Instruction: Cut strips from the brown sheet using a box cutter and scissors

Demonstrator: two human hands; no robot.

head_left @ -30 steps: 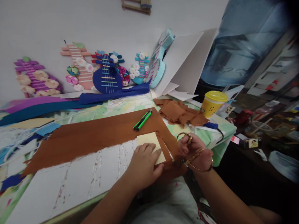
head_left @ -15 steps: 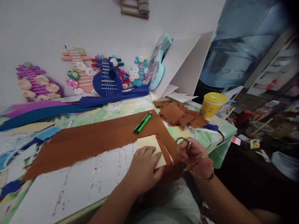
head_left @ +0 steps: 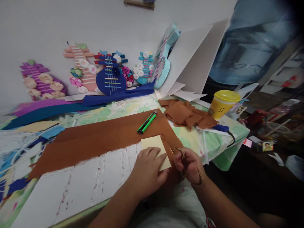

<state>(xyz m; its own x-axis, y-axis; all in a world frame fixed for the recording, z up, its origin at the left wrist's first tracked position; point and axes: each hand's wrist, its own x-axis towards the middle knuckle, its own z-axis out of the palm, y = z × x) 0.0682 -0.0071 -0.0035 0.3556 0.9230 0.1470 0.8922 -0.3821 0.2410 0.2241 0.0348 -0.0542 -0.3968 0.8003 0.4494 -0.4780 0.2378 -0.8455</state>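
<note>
My left hand lies flat with its fingers stretched over a cream paper square, pressing it down. The square rests on a brown sheet of cloth-like material, on top of a white board with dark smears and cut lines. My right hand is closed in the gold handle loops of a pair of scissors, at the sheet's right edge beside the square. The scissors' blades are mostly hidden by the sheet and my hand. A green utility knife lies on the brown sheet, above the square.
Brown cut pieces are heaped at the back right, near a yellow-lidded cup and a blue-handled tool with a cord. Decorated lute-shaped crafts lean on the wall. White boards stand beside them. Scraps cover the left side.
My right hand has moved left with the scissors, closer to the cream square, and the scissors' loops have come nearer together. My left hand stays on the square. The camera view has shifted slightly.
</note>
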